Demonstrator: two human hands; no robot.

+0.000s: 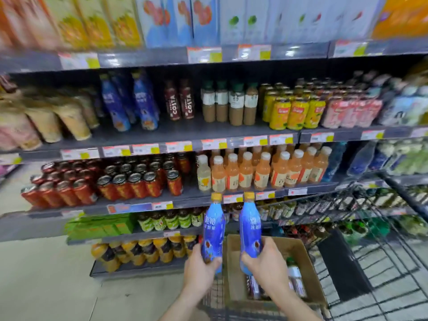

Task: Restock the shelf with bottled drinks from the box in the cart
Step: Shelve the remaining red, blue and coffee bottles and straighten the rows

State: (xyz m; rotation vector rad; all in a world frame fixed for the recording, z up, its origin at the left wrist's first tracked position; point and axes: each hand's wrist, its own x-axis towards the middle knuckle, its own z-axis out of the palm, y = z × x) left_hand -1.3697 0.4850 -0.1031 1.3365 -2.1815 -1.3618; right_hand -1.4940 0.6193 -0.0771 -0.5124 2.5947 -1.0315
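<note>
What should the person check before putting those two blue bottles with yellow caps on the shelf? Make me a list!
1. Left hand grips the first blue plastic bottle with a yellow cap: ok.
2. Right hand grips the second blue plastic bottle: ok.
3. Both held bottles upright with caps on: ok.
4. Matching blue shelf bottles found on the dark grey shelf higher up: ok.
5. Room for two more in that row: cannot tell, the picture is blurred there.
6. Brown cardboard box holds more bottles for later: ok.
</note>
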